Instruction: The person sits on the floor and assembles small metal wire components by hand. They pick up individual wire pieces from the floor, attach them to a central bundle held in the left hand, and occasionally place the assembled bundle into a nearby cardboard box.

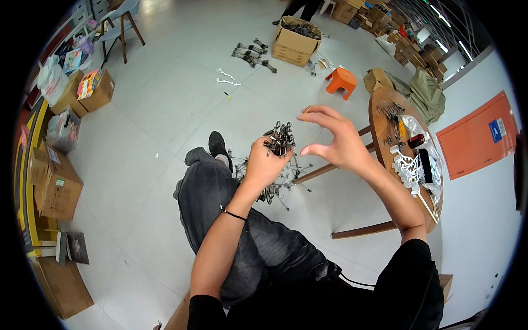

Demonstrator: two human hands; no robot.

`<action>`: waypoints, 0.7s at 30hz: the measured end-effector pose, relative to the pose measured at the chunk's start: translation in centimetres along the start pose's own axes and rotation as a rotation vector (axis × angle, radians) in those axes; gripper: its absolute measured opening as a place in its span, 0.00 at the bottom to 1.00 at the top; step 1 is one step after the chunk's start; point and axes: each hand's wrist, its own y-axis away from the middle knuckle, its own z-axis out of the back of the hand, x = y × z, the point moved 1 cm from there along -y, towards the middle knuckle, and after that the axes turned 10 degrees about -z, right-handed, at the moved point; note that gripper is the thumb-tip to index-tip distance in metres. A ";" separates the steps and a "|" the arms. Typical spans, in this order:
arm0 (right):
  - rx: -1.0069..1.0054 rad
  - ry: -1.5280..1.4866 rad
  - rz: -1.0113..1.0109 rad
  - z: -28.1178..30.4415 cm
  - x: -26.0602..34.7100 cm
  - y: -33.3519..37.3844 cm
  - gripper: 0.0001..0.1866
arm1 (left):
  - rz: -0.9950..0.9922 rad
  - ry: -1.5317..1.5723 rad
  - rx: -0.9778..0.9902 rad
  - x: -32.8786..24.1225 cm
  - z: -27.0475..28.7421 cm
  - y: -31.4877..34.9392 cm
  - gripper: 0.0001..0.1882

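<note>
My left hand [265, 165] is closed around a bundle of dark metal clip hangers [281, 137], their clip ends crowded together above my fist. To its right is my raised right hand [342, 137], thumb and fingers spread wide. A thin yellowish rubber band [306, 131] is stretched between those fingertips and thumb, apart from the bundle. Below my hands, more loose clip hangers [270, 191] lie on the floor beside my leg, partly hidden by my left hand and forearm.
At right stands a round wooden table [379, 129] bearing dark hangers, white plastic pieces and clear bags. An orange stool [341, 82] is beyond it. Farther off are an open cardboard box [296, 47] of dark hangers and several bundles [253, 54] on the floor. Cartons [60, 192] line the left.
</note>
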 end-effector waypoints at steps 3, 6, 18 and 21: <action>0.139 0.146 -0.028 -0.2 3.2 -0.4 0.42 | -0.049 -0.023 -0.003 0.3 -0.1 -0.1 0.06; 0.298 0.330 0.003 -1.5 4.9 -1.1 0.45 | 0.046 -0.093 0.092 0.6 -0.2 0.0 0.06; 0.453 0.219 -0.063 -0.5 2.6 -2.6 0.48 | -0.124 -0.198 0.184 1.1 -1.4 0.3 0.09; 0.278 -0.039 -0.099 -1.7 1.0 -2.6 0.51 | -0.100 -0.152 0.073 0.6 -1.1 0.0 0.08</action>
